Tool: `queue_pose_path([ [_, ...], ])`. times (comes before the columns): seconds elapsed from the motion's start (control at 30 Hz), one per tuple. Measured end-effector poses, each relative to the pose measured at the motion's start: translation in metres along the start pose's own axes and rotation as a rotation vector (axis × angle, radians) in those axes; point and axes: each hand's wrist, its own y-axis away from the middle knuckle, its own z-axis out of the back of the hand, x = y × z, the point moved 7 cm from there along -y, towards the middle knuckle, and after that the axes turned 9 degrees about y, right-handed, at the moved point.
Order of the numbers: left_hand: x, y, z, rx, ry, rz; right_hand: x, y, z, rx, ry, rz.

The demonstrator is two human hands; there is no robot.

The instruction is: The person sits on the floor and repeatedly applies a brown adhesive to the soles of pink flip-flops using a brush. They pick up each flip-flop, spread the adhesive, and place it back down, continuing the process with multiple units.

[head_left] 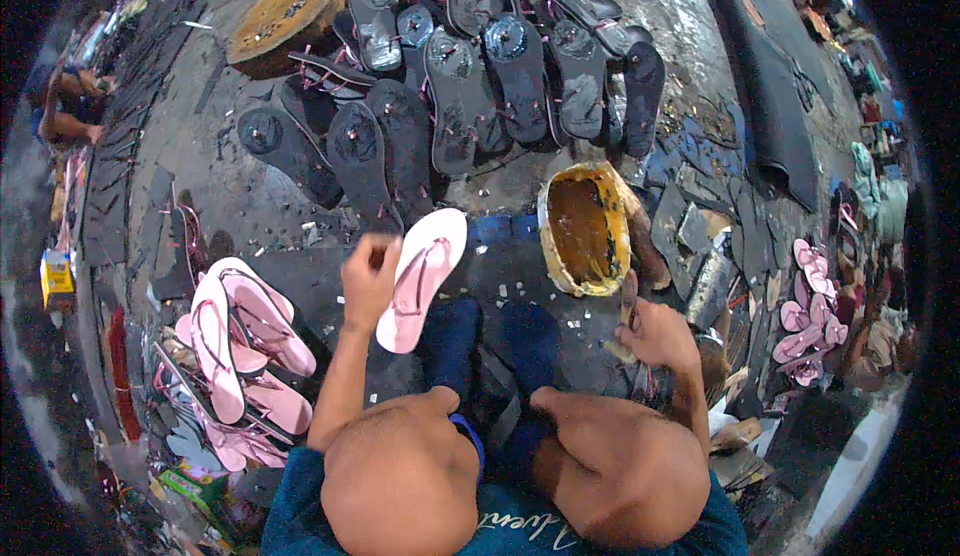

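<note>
Gripping one pink flip-flop (406, 306) by its left edge with the left hand (370, 278), left of the frame's centre; clamped on it, though with exact finger placement hard to make out. Holding one slim brown tool (628, 292) in the right hand (660, 338), right of centre, with fingers closed round it and its middle covered; cannot tell whether it touches the one oval yellow-rimmed glue pot (551, 241) just above. Can see one brown block (646, 241) partly hidden by that pot. Farther out, at lower left, can count at least four pink sandals (213, 341), overlapping too much for a sure total; at right, at least four more in a small pink pile (797, 344). Across the top centre, can count at least twelve black sandals (360, 156), some buried under others. At upper left, can see one round wooden block (290, 16); at upper right, one rolled black sheet (755, 96). At the left edge, can only partly make out another person (70, 106), lost in the dark rim.
</note>
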Motion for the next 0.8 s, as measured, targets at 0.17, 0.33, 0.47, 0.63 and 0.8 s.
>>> queue_pose_path([
  [0.17,0.011,0.076,-0.026,0.18,-0.142,-0.037,0.029,-0.005,-0.008,-0.07,-0.703,0.126],
  [0.33,0.024,0.029,-0.086,0.403,-0.328,-0.195,0.069,-0.028,-0.003,-0.124,-1.047,0.19],
  [0.47,0.018,-0.008,-0.12,0.422,-0.454,-0.24,0.078,-0.047,-0.008,-0.137,-1.076,0.224],
  [0.63,-0.033,-0.01,-0.106,0.265,1.119,0.458,0.138,-0.067,0.012,-0.409,-0.921,0.414],
  [0.8,-0.074,0.001,-0.103,0.271,1.265,0.405,0.181,-0.072,0.051,-0.759,-0.523,0.695],
])
